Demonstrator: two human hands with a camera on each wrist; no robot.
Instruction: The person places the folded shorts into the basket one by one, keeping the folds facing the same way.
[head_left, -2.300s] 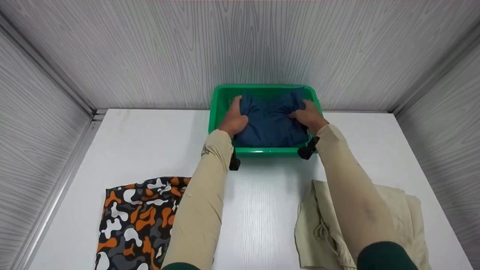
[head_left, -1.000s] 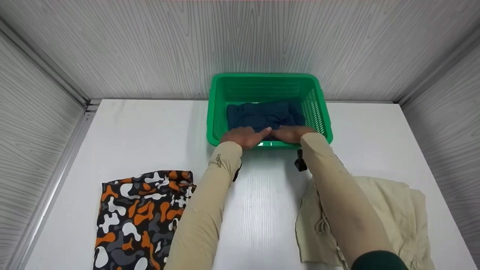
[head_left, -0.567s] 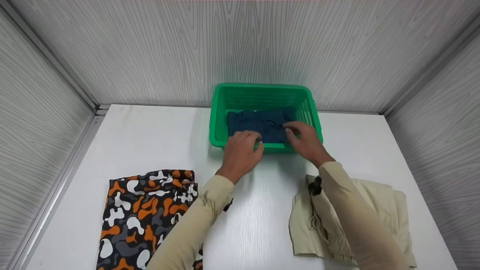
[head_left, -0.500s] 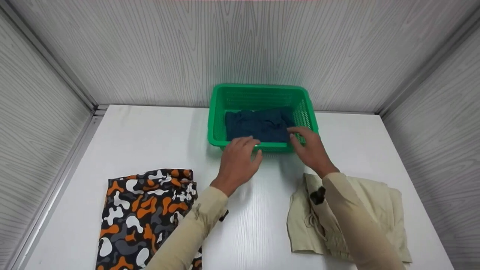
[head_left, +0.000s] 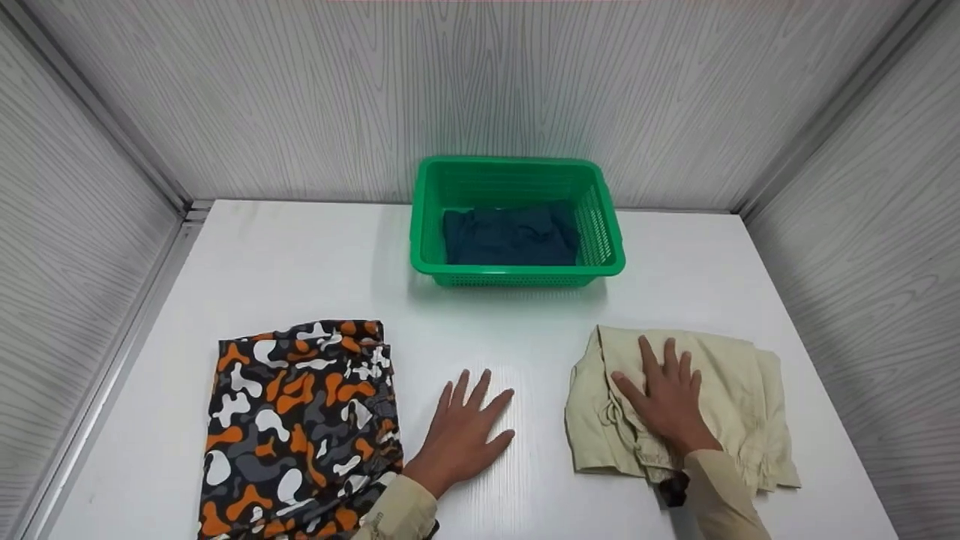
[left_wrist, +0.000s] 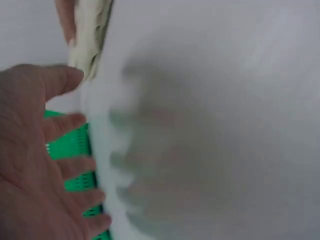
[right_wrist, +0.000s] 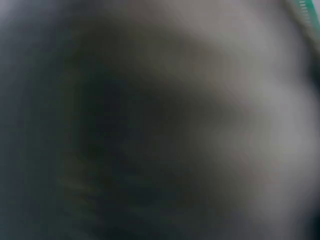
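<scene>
My left hand (head_left: pixel 461 435) has its fingers spread over the white table, between two folded garments. The left wrist view shows its palm apart from the table surface, with a shadow beneath. With fingers extended, my right hand (head_left: pixel 670 394) lies over the beige drawstring shorts (head_left: pixel 731 375) at the right; the right wrist view is too dark and blurred to show the contact. To the left lies a folded camouflage-patterned garment (head_left: pixel 292 420) in black, orange, white and grey. A folded dark blue cloth garment (head_left: pixel 510 236) sits inside the green basket (head_left: pixel 517 270), away from both hands.
The basket stands at the back middle of the white table (head_left: pixel 300 262), close to the rear wood-grain wall (head_left: pixel 480 90). Grey side walls (head_left: pixel 885 247) bound the table on the left and right.
Both hands have let go of the dark blue garment, now lower in the basket, and drawn back toward me. The right hand has come over the beige shorts, the left over the table middle.
</scene>
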